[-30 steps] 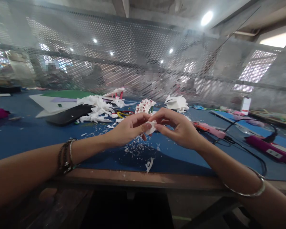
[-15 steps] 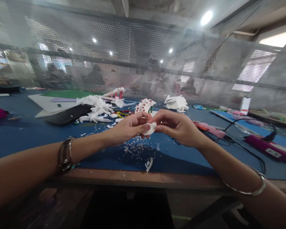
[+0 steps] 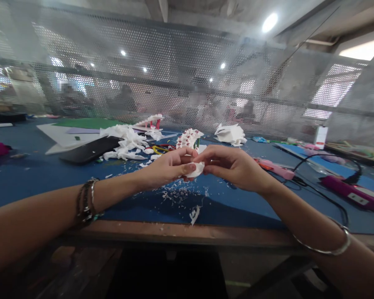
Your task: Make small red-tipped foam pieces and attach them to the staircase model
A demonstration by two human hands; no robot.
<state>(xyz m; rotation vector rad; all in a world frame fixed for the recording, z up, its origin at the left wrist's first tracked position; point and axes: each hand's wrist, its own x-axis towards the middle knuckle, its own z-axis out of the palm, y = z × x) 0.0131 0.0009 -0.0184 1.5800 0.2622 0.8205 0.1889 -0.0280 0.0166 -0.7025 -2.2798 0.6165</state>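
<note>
A small white piece (image 3: 197, 170), perhaps foam or paper, is pinched between my two hands above the table. My left hand (image 3: 165, 168) grips it with thumb and fingers from the left. From the other side, my right hand (image 3: 233, 168) has its thumb and fingertips closed on its edge. White shreds (image 3: 177, 193) are scattered on the blue tabletop below, with a curled white scrap (image 3: 194, 214) close to the front edge. Just beyond my hands stands a white curved model (image 3: 188, 138) with dark red spots, its lower part hidden by my fingers.
Torn white scraps (image 3: 124, 139) lie by a black flat object (image 3: 90, 150) on the left, with yellow-handled pliers (image 3: 162, 148) beside them. At right are a pink-handled tool (image 3: 277, 169) with a cable and a purple power strip (image 3: 355, 194). A perforated screen (image 3: 174, 79) closes the back.
Both hands keep their hold on the white piece. It has tilted slightly, and the right hand and forearm have shifted a little; the table things have not moved.
</note>
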